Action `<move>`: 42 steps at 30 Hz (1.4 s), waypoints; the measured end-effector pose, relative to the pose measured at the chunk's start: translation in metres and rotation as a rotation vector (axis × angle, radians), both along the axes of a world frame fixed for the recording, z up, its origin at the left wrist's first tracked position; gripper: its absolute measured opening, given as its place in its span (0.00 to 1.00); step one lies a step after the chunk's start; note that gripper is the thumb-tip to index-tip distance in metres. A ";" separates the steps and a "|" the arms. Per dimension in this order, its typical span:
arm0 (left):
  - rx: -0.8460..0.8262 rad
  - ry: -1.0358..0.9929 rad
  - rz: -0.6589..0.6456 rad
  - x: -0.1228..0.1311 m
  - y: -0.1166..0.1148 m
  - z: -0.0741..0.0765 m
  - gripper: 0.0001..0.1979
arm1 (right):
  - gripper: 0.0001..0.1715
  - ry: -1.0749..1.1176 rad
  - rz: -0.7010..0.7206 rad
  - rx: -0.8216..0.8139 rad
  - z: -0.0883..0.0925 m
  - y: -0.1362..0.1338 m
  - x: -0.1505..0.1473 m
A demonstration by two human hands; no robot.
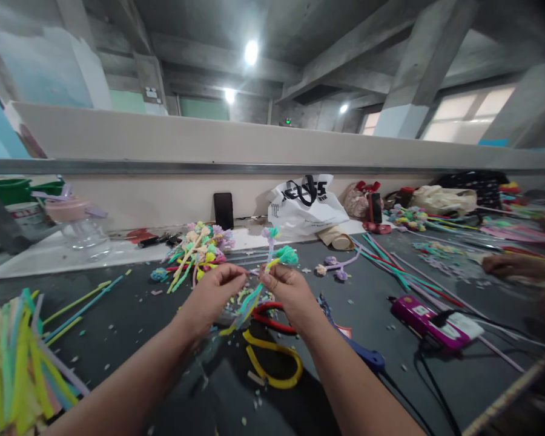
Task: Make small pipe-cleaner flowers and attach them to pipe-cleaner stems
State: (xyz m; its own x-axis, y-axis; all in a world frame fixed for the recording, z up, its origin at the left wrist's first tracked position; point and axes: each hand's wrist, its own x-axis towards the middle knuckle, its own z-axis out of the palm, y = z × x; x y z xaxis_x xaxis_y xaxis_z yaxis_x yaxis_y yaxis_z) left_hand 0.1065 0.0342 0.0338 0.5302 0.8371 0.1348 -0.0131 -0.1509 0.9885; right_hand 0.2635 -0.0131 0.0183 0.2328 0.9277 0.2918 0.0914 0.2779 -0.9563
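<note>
My right hand (pixel 287 289) pinches a small bunch of fuzzy pipe-cleaner stems (pixel 249 306) in teal, yellow and lilac. A teal tuft (pixel 286 255) tops the bunch, with a lilac and teal one (pixel 270 234) above it. My left hand (pixel 218 292) is just left of the stems, thumb and fingertips pressed together; what they hold, if anything, is too small to tell. Below the hands lie a red-handled tool (pixel 272 319) and a yellow-handled tool (pixel 281 366). Behind my left hand rests a pile of pipe-cleaner flowers (pixel 200 245).
Pipe-cleaner strips (pixel 18 363) lie at the left, a clear bottle (pixel 82 233) behind. A phone (pixel 223 210) and white bag (pixel 306 209) stand by the partition. At the right are a purple power strip (pixel 420 318), cables, a blue-handled tool (pixel 367 356) and another person's hand (pixel 522 266).
</note>
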 end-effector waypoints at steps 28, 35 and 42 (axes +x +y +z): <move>0.007 0.144 -0.165 0.003 -0.006 -0.004 0.12 | 0.09 -0.118 -0.136 -0.021 -0.005 0.002 -0.015; -0.590 -0.268 -0.473 0.006 -0.011 -0.019 0.12 | 0.10 0.165 0.071 0.024 -0.003 -0.003 -0.021; -0.870 -0.664 -0.679 0.020 -0.045 -0.020 0.13 | 0.16 0.441 0.250 -0.044 0.012 -0.022 -0.030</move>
State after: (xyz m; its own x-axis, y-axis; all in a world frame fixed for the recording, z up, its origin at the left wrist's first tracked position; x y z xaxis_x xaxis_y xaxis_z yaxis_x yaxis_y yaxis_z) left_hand 0.1267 -0.0104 0.0134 0.9243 0.3722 0.0845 -0.3577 0.7673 0.5323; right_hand 0.2331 -0.0354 0.0303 0.0941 0.9800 0.1755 -0.3876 0.1984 -0.9002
